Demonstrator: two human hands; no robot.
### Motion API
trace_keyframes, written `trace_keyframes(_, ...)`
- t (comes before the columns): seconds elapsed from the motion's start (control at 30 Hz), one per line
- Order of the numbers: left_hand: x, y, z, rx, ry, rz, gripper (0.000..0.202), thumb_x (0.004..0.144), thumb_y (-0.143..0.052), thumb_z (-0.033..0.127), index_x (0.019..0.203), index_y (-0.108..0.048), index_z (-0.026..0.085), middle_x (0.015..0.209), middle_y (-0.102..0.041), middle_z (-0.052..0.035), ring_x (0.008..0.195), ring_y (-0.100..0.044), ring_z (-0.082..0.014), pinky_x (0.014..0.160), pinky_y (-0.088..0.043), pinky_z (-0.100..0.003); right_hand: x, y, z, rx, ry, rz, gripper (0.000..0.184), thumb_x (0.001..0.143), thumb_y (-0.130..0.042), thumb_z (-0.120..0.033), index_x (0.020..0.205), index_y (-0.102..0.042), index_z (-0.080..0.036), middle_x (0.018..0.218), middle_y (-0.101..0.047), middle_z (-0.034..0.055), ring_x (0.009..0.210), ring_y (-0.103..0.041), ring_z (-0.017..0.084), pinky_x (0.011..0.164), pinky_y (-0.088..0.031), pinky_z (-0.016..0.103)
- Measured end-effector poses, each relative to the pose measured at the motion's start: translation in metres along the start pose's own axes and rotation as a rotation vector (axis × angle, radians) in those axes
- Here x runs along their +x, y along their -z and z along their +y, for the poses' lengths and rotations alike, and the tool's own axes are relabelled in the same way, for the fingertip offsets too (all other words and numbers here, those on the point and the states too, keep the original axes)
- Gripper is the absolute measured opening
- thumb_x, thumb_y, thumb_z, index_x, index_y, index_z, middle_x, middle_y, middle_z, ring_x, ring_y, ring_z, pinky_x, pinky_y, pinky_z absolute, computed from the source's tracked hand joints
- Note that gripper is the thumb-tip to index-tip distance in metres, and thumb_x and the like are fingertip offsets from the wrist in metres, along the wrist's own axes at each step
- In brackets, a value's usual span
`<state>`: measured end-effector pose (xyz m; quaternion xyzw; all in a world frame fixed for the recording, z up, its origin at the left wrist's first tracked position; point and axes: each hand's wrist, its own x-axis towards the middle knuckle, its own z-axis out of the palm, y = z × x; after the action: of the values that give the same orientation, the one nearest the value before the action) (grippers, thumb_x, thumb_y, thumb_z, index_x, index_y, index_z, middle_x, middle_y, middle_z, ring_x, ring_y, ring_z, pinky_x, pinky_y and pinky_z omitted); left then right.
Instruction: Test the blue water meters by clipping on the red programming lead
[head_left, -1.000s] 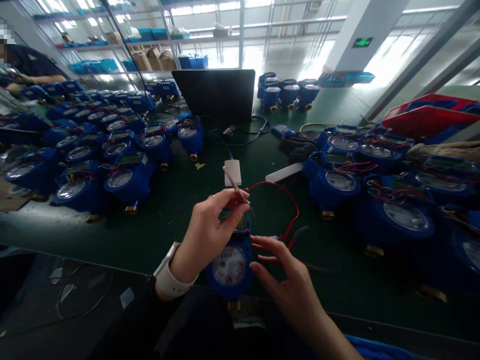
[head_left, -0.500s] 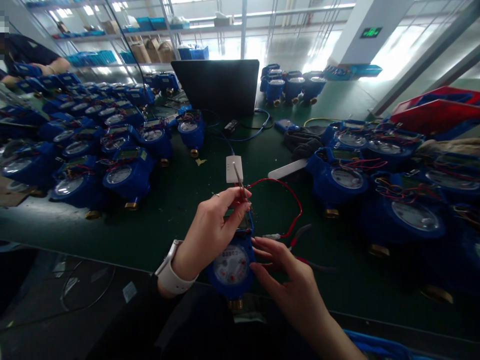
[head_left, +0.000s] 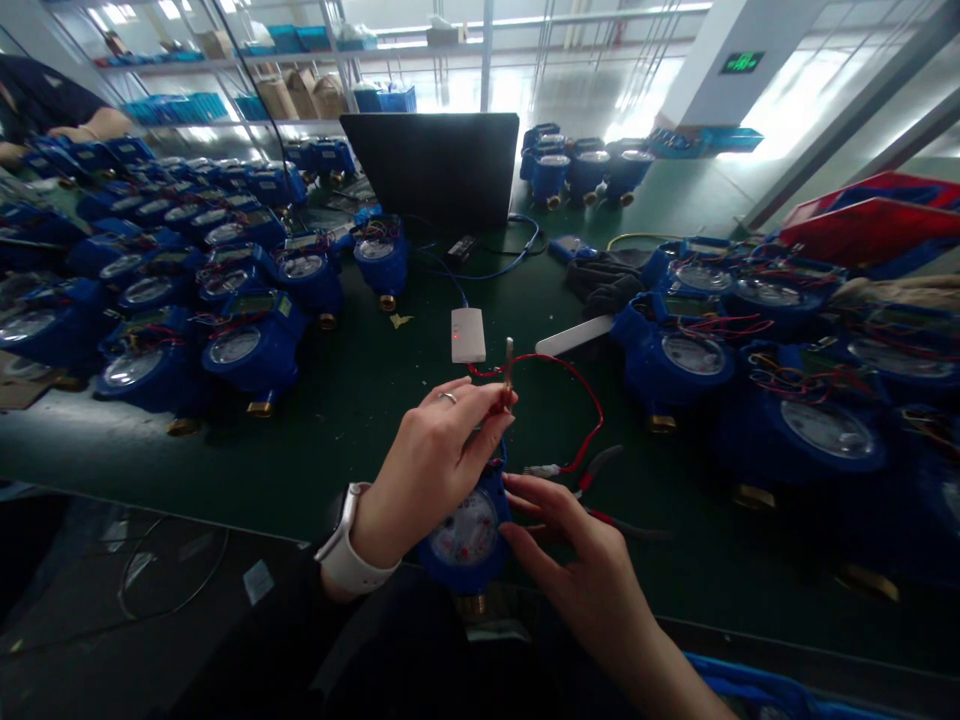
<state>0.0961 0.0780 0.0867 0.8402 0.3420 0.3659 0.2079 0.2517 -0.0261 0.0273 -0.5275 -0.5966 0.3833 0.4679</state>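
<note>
A blue water meter [head_left: 469, 535] with a round dial lies at the near edge of the green table [head_left: 360, 400], in front of me. My left hand [head_left: 427, 465] hovers over its top and pinches a thin metal tool [head_left: 508, 365] that points upward. My right hand [head_left: 581, 565] rests against the meter's right side with its fingers spread. A red wire [head_left: 581, 385] loops from the meter's top toward a small connector [head_left: 541, 469] by my right fingers. A white watch band sits on my left wrist.
Many blue meters cover the left [head_left: 232, 350] and right [head_left: 675, 360] of the table. A white box [head_left: 468, 334] with a red light, a laptop [head_left: 431, 165], red-handled pliers [head_left: 611, 490] and black gloves [head_left: 604, 280] lie beyond. Another person's arm [head_left: 75, 125] shows at far left.
The thin tool in my left hand has swung from leaning left to nearly upright and shifted right. My right hand has stayed against the meter.
</note>
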Motion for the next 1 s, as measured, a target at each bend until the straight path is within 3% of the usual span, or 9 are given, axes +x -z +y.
trace_keyframes(0.17,0.001,0.000,-0.002,-0.017,0.003,-0.031,0.013,0.098,-0.053,0.018,0.103,-0.065,0.016,0.101,-0.076,-0.0072,0.098,-0.072,-0.0215,0.098,-0.056,-0.040,0.001,0.001,-0.001,0.038,-0.024,-0.032,0.031,0.089,-0.065,-0.019,0.119,-0.065,-0.022,0.110,-0.077,0.0069,0.101,-0.075,0.024,0.074,-0.067,0.030)
trace_keyframes(0.27,0.002,-0.001,-0.003,-0.043,-0.012,-0.033,0.014,0.098,-0.054,0.017,0.105,-0.066,0.016,0.103,-0.077,-0.0072,0.101,-0.072,-0.0223,0.101,-0.055,-0.041,0.003,0.018,0.005,-0.012,-0.010,-0.057,0.031,0.090,-0.067,-0.024,0.121,-0.065,-0.023,0.111,-0.077,0.0070,0.100,-0.075,0.024,0.074,-0.067,0.032)
trace_keyframes(0.37,0.002,-0.003,-0.003,-0.061,-0.021,-0.066,0.013,0.097,-0.055,0.015,0.104,-0.066,0.016,0.103,-0.077,-0.0066,0.099,-0.073,-0.0219,0.104,-0.053,-0.044,0.009,0.055,0.017,-0.281,0.019,-0.056,0.035,0.090,-0.069,-0.033,0.123,-0.064,-0.024,0.114,-0.076,0.0084,0.094,-0.076,0.025,0.079,-0.066,0.039)
trace_keyframes(0.43,0.003,-0.003,-0.003,-0.063,-0.031,-0.099,0.014,0.097,-0.054,0.014,0.106,-0.065,0.017,0.103,-0.077,-0.0053,0.096,-0.074,-0.0204,0.108,-0.050,-0.047,0.014,0.083,0.029,-0.547,0.066,-0.095,0.043,0.086,-0.073,-0.037,0.125,-0.064,-0.024,0.120,-0.073,0.0106,0.103,-0.073,0.030,0.088,-0.063,0.046)
trace_keyframes(0.57,0.006,-0.001,-0.004,-0.076,0.006,-0.130,0.015,0.096,-0.055,0.014,0.106,-0.066,0.016,0.102,-0.076,-0.0062,0.095,-0.074,-0.0211,0.098,-0.058,-0.043,0.024,0.120,0.051,-0.930,0.031,-0.381,0.083,0.067,-0.085,-0.028,0.144,-0.053,-0.022,0.149,-0.052,0.0146,0.137,-0.047,0.039,0.108,-0.048,0.053)
trace_keyframes(0.63,0.008,0.000,-0.006,-0.103,0.054,-0.132,0.014,0.095,-0.056,0.015,0.105,-0.067,0.016,0.103,-0.076,-0.0074,0.092,-0.074,-0.0215,0.084,-0.062,-0.036,0.027,0.127,0.060,-1.006,-0.045,-0.533,0.104,0.058,-0.089,-0.023,0.151,-0.044,-0.019,0.157,-0.041,0.0159,0.144,-0.034,0.041,0.112,-0.042,0.057)
trace_keyframes(0.7,0.009,0.000,-0.007,-0.132,0.086,-0.136,0.014,0.095,-0.057,0.015,0.105,-0.067,0.015,0.104,-0.076,-0.0084,0.089,-0.075,-0.0211,0.076,-0.062,-0.032,0.031,0.130,0.064,-1.027,-0.097,-0.622,0.111,0.053,-0.089,-0.018,0.153,-0.042,-0.016,0.158,-0.037,0.0184,0.145,-0.032,0.043,0.112,-0.041,0.058)
trace_keyframes(0.83,0.009,0.000,-0.007,-0.158,0.126,-0.141,0.013,0.094,-0.058,0.015,0.105,-0.066,0.014,0.101,-0.076,-0.0077,0.089,-0.074,-0.0207,0.074,-0.061,-0.030,0.036,0.130,0.063,-1.022,-0.085,-0.655,0.099,0.056,-0.084,-0.009,0.148,-0.049,-0.017,0.153,-0.045,0.0199,0.138,-0.045,0.041,0.108,-0.047,0.054)
trace_keyframes(1.0,0.005,0.000,-0.007,-0.179,0.137,-0.100,0.013,0.094,-0.059,0.016,0.105,-0.066,0.016,0.100,-0.076,-0.0063,0.088,-0.075,-0.0198,0.074,-0.061,-0.028,0.033,0.132,0.059,-1.018,-0.044,-0.658,0.090,0.057,-0.080,-0.011,0.143,-0.057,-0.023,0.147,-0.052,0.0173,0.132,-0.051,0.042,0.101,-0.052,0.055)
